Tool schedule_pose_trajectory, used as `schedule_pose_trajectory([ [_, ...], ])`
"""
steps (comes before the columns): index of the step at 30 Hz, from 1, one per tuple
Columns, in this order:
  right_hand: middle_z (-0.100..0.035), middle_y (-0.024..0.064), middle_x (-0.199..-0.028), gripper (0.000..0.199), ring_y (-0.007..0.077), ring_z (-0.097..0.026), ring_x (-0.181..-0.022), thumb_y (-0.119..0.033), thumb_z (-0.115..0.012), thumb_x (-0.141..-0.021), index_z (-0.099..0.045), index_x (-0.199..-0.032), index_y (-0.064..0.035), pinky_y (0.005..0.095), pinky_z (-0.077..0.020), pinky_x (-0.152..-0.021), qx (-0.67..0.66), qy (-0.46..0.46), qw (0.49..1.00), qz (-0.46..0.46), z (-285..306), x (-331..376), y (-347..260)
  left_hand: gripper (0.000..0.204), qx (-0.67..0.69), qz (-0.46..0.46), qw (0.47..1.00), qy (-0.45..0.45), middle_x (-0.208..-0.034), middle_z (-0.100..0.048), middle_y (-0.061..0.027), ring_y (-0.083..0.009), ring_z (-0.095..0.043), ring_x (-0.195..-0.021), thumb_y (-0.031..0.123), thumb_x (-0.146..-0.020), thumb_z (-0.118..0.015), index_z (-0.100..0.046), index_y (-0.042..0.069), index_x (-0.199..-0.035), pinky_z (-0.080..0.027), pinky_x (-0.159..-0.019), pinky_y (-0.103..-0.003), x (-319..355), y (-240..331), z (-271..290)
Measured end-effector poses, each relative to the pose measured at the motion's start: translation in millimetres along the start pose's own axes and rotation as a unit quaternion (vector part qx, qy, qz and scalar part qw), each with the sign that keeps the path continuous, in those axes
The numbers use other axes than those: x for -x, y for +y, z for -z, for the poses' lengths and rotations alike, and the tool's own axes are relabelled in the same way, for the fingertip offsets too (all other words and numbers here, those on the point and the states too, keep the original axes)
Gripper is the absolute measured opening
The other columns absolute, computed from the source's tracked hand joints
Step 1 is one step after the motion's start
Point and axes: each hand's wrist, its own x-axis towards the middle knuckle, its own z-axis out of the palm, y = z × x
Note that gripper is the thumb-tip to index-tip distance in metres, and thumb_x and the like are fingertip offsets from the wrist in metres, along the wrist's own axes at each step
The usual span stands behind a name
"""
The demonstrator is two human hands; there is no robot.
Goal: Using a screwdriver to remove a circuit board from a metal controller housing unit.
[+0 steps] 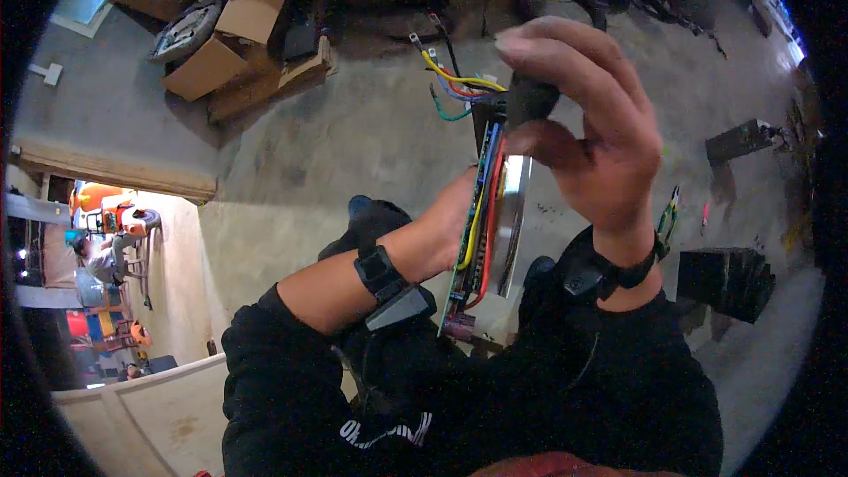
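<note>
You hold a narrow green circuit board point(473, 238) edge-on in the air above the grey concrete floor point(353, 150), with a shiny metal plate along its right face and yellow, red, blue and green wires running up it. Your left hand point(446, 230) clasps its lower part from behind; your right hand point(587, 137) pinches a black block point(528, 99) at its top.

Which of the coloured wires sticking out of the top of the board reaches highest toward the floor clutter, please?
The yellow wire. It arcs above the green wire, which curls lower down, beside the right hand gripping the board's top end.
</note>
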Motion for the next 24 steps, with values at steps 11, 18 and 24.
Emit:
schedule_pose_trajectory([
  [11,-0.057,0.0177,-0.113,0.038,0.0223,-0.064,-0.092,-0.007,-0.065,-0.084,-0.055,-0.119,0.0046,0.031,-0.0532,-0.077,-0.106,0.0,0.988,-0.116,1.4,-2.2,-14.1,0.043,0.032,0.031,0.999,-0.005,-0.093,-0.065,-0.0075,-0.0202,-0.063,-0.088,0.046,-0.095,-0.042,-0.058,0.007,-0.103,-0.05,-0.078,-0.032,9.1,0.2,-4.2],
  [18,-0.06,0.0113,-0.11,0.04,0.0151,-0.061,-0.09,-0.011,-0.076,-0.074,-0.062,-0.109,0.0025,0.025,-0.0512,-0.078,-0.017,0.07,0.993,-0.094,-1.4,5.0,-14.0,0.045,0.017,0.037,0.999,0.001,-0.096,-0.065,-0.0059,-0.0184,-0.062,-0.09,0.047,-0.094,-0.043,-0.061,0.007,-0.104,-0.049,-0.078,-0.032,17.3,5.6,-12.0],
  [24,-0.059,0.0152,-0.117,0.028,0.0244,-0.06,-0.104,-0.012,-0.058,-0.089,-0.06,-0.112,0.0034,0.032,-0.0483,-0.088,-0.109,-0.009,0.985,-0.13,-2.1,-1.5,-22.3,0.043,0.04,0.0,0.998,-0.041,-0.099,-0.063,-0.0062,-0.0169,-0.06,-0.094,0.044,-0.091,-0.052,-0.059,0.006,-0.108,-0.049,-0.08,-0.032,6.2,-11.3,13.3],
])
